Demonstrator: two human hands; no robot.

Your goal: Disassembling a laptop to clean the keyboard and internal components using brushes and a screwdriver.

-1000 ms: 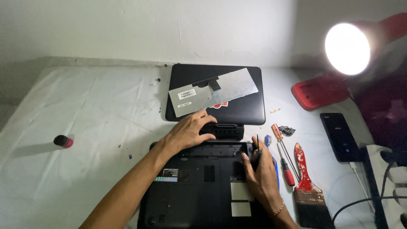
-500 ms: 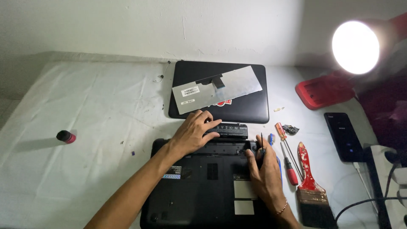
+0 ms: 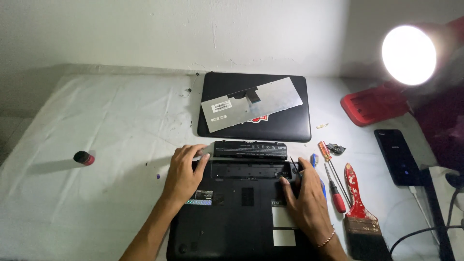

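A black laptop (image 3: pixel 241 212) lies bottom-up in front of me on a white cloth. Its long black battery (image 3: pixel 250 149) sits just beyond the laptop's far edge, apart from the empty battery bay (image 3: pixel 244 170). My left hand (image 3: pixel 186 171) rests flat on the laptop's far left corner, fingertips near the battery's left end. My right hand (image 3: pixel 304 200) presses its fingers on the right end of the bay, with a thin dark tool (image 3: pixel 293 166) sticking up beside the fingers.
A second black laptop (image 3: pixel 285 123) lies further back with a loose keyboard (image 3: pixel 251 104) face-down on it. To the right lie screwdrivers (image 3: pixel 333 181), a paintbrush (image 3: pixel 360 212), a phone (image 3: pixel 398 157), a red lamp base (image 3: pixel 374 104) and cables. A small red-and-black cap (image 3: pixel 83 157) sits at left.
The battery has come out of its bay and slid away from the laptop. My left hand has shifted from the battery's middle to the laptop's left corner.
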